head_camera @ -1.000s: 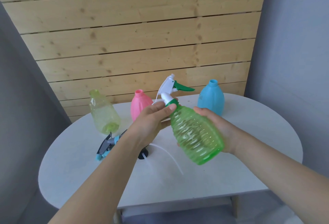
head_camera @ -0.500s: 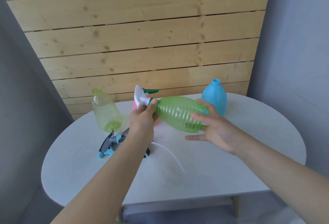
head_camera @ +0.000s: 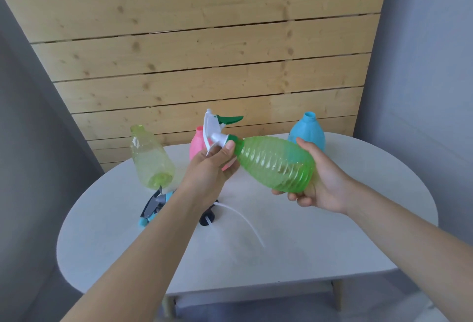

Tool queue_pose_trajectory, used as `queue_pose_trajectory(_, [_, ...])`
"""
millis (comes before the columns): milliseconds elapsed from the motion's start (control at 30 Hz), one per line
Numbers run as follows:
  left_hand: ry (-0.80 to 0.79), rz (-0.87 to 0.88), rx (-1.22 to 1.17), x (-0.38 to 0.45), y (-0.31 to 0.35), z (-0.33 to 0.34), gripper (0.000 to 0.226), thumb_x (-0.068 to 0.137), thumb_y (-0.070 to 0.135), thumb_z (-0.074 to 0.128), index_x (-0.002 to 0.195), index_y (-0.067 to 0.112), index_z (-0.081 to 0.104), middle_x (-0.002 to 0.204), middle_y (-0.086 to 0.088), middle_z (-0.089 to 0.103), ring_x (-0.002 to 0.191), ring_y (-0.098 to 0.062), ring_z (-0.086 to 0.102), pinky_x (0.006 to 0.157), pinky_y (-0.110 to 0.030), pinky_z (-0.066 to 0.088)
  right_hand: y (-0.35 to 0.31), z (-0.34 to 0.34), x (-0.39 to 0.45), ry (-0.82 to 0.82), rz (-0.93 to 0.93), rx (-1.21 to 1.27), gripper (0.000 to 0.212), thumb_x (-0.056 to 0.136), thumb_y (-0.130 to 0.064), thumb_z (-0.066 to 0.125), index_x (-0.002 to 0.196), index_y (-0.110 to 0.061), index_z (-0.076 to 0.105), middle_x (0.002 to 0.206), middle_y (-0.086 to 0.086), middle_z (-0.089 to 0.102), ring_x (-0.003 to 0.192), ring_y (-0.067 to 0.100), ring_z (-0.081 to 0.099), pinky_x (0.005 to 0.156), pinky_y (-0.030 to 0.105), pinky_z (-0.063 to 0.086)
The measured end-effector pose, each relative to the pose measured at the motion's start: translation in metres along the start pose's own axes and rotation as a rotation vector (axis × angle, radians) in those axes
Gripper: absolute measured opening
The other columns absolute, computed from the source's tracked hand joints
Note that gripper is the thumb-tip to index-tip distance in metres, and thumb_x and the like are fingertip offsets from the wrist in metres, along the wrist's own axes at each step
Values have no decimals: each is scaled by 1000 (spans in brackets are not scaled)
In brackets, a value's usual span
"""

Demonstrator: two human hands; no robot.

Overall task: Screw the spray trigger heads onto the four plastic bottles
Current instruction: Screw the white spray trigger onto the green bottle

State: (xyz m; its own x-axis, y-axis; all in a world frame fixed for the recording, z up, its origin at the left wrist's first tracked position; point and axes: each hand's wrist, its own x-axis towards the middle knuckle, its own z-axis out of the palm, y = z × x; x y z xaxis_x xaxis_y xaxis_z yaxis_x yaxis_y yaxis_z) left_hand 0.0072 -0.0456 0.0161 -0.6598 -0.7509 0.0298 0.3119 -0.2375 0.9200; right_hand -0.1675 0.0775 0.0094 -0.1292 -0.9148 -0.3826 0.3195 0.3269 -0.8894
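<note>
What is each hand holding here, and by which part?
Both hold the green bottle, which lies tilted above the table. The left hand pinches its neck at the trigger head's collar; the right hand cups its base.

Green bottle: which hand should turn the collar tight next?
Left, probably. The left hand already pinches the collar of the trigger head; the right hand grips the green bottle at its base, steadying it.

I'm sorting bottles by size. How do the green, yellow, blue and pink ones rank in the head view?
1. green bottle, though held nearest the camera.
2. yellow bottle.
3. blue bottle.
pink bottle: mostly hidden, unrankable.
</note>
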Motion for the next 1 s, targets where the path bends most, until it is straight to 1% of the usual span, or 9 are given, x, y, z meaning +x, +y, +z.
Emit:
queue_pose_trajectory(100, [19,25,-1,1,3,-1,10,91,10,54,89,12,63,87,3,68,82,-12,65,79,-28,52,3,2,1,-25,-41,70,53,80,-66,45,89,-19,69,82,18,66,51,24,54,37,20,32])
queue_pose_trajectory(267, [-7,14,2,0,4,-6,13,92,6,51,85,12,61,71,11,64,70,-7,62,73,-22,50,5,7,2,35,-51,134,49,78,-68,47,94,-24,62,77,4,60,52,24,51,38,21,33])
queue_pose_trajectory(467, [-48,46,70,-2,-3,-1,11,90,4,54,94,10,62,81,9,68,82,-9,63,79,-23,52,6,-4,3,91,114,133,61,81,-72,34,92,-18,60,72,10,65,42,28,56,33,12,25])
queue_pose_trajectory(567, [14,80,137,-2,-6,-5,12,89,3,56,93,12,63,77,13,72,81,-6,67,75,-18,52,8,-4,4,6,103,174,65,79,-74,36,91,-19,70,85,14,71,65,37,68,38,17,35])
queue_pose_trajectory(733, [100,36,100,0,-9,-9,11,89,7,57,96,-1,62,93,-5,70,91,-16,67,89,-27,50,6,9,3,-119,-32,333,43,68,-43,65,102,-18,70,101,13,67,90,36,64,65,40,57])
queue_pose_trajectory(800, [165,-2,28,1,-9,-9,13,89,8,58,97,-3,58,99,-12,61,93,-19,62,95,-29,47,8,10,5,-56,-154,280,58,64,-26,71,120,-22,57,114,9,59,99,28,62,76,46,56])
queue_pose_trajectory(867, [195,-12,-14,3,-8,-11,11,90,8,56,99,2,53,102,-12,51,91,-19,56,97,-28,43,8,10,6,53,-288,105,72,59,-19,74,126,-27,48,118,6,55,100,23,62,73,40,57])
queue_pose_trajectory(933, [162,-5,-5,3,-7,-11,11,91,8,54,99,8,46,100,-9,44,88,-17,51,90,-24,42,6,10,4,122,-336,-60,60,64,-34,73,120,-26,53,114,5,60,88,22,67,60,32,54])
queue_pose_trajectory(1000, [89,4,-5,2,-6,-10,3,91,6,53,90,4,53,90,-7,58,84,-12,61,81,-19,47,4,7,3,164,-256,-152,56,77,-60,55,114,-19,58,98,10,67,67,25,69,46,26,46])
